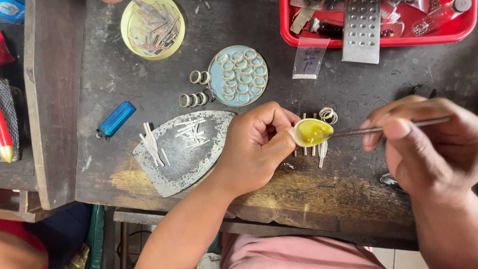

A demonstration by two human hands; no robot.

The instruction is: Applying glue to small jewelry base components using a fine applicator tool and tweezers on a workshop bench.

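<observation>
Left hand (256, 147) pinching a small shallow dish (311, 132) of yellow paste between thumb and curled fingers (279, 119), held just above the dark desk (348, 89). Right hand (423, 144) gripping a thin metal rod (388, 127), fingers closed round it, tip reaching into the yellow paste at the dish's right edge. Looks like the loading step: picking up or stirring paste on the rod tip. Next move probably calls for a steady lift of the tip, dish kept level to avoid spilling, then careful placing on small parts.

Directly under the dish, short metal strips (318, 149) standing in a row on the desk, a few wire rings (328, 115) just beside. Left of the hand, a flat iron-shaped metal plate (174, 164) carrying more small strips. Above it, a round blue lid (238, 75) filled with rings, loose rings (195, 98) beside it. Yellow bowl (152, 28) of scrap pieces further up. Blue lighter (116, 118) left of the plate. Red tray (448, 32) top right with a perforated metal plate (362, 30).
</observation>
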